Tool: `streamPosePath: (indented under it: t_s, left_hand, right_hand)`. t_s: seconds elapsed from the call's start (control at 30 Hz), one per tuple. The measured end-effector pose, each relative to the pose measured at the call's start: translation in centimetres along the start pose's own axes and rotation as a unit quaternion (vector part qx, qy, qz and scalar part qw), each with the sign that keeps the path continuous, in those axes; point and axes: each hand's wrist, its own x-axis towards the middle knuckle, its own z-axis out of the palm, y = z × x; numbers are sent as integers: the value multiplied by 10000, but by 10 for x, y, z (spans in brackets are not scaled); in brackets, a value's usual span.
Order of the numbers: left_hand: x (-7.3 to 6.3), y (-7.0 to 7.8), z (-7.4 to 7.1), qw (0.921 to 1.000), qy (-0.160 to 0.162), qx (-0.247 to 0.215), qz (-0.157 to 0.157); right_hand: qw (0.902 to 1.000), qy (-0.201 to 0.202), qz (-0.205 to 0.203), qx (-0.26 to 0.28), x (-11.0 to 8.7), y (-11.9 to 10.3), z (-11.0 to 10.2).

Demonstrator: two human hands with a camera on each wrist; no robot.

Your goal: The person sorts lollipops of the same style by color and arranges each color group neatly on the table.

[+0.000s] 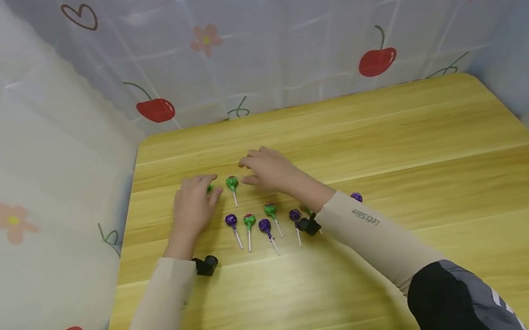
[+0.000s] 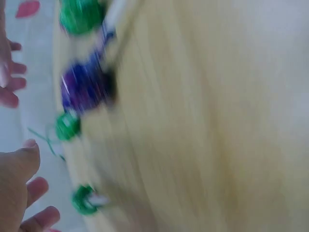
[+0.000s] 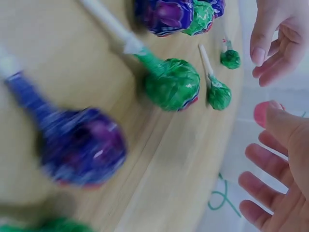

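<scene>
Several lollipops in green and purple wrappers lie on the wooden table. My left hand [image 1: 193, 204] hovers at the left with fingers loosely bent, holding nothing; it partly hides a green lollipop [image 1: 210, 188]. Between the two hands lies another green lollipop [image 1: 232, 183], its white stick toward me. To its right is my right hand [image 1: 270, 170], fingers spread and apart from the lollipop. In the right wrist view, the fingers of the right hand [image 3: 285, 169] are spread with nothing in them. The left wrist view is blurred but shows a purple lollipop [image 2: 84, 89].
Nearer me a loose row holds a purple lollipop [image 1: 231, 220], a green lollipop [image 1: 249, 220] and several more. One purple lollipop [image 1: 356, 197] shows behind the right sleeve [image 1: 370, 229]. A printed curtain [image 1: 276, 33] hangs along the table's [image 1: 419, 143] back edge.
</scene>
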Motion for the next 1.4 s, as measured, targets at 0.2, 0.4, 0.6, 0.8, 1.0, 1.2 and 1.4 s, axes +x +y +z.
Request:
streamPosePath:
  t_s: [0.2, 0.4, 0.6, 0.8, 1.0, 1.2, 1.4]
  left_hand:
    - [-19, 26, -7, 9980, -550, -112, 294]
    - [-33, 48, -8, 9913, -1189, 255, 512]
    - [-38, 57, -2, 9896, -1331, 315, 455]
    - [-38, 62, 5, 9906, -1228, 317, 516]
    - [-39, 66, 9, 9909, -1181, 358, 538]
    - [-40, 69, 11, 9905, -1211, 419, 495]
    - [-41, 70, 13, 9920, -1120, 396, 424]
  right_hand:
    - [9992, -272, -266, 157, -30, 6, 0]
    - [9972, -645, -318, -181, -54, 6, 5]
    - [9961, -606, -428, -486, -64, 5, 15]
    - [9968, -436, -383, -549, -68, 5, 25]
    - [9979, -302, -282, -491, -71, 6, 30]
    - [9991, -210, -139, -343, -73, 6, 31]
    - [9994, -192, -15, -295, -76, 6, 31]
